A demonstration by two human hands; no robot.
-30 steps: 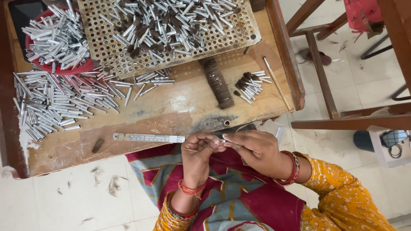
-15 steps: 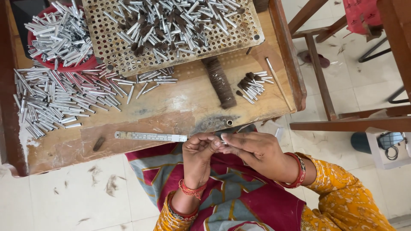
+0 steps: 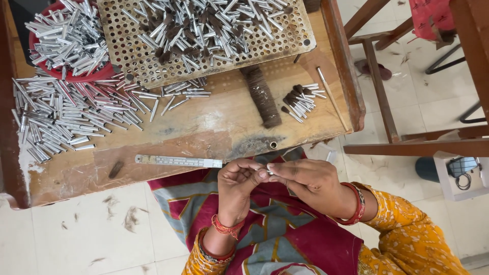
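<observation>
- Pinching a small metal tube (image 3: 270, 172) between them, the left hand (image 3: 238, 184) and the right hand (image 3: 310, 182) meet just off the near edge of the wooden surface (image 3: 214, 122), over the person's lap.
- The fingers (image 3: 253, 168) of the left hand are curled together against the tube's end; the right hand's fingers (image 3: 281, 169) are clamped on it from the other side.
- A flat metal ruler (image 3: 178, 161) lies along the near edge of the surface, just beside the left hand.
- A large loose pile of silver tubes (image 3: 66, 114) covers the left part of the surface.
- A red bowl (image 3: 84, 75) at the far left corner is heaped with more tubes.
- A perforated tray (image 3: 204, 35) at the far side carries tubes mixed with dark tufts.
- A dark bundle of hair (image 3: 261, 97) lies near the middle, with a small group of filled tubes (image 3: 300, 99) and a thin stick (image 3: 332, 99) to its right.
</observation>
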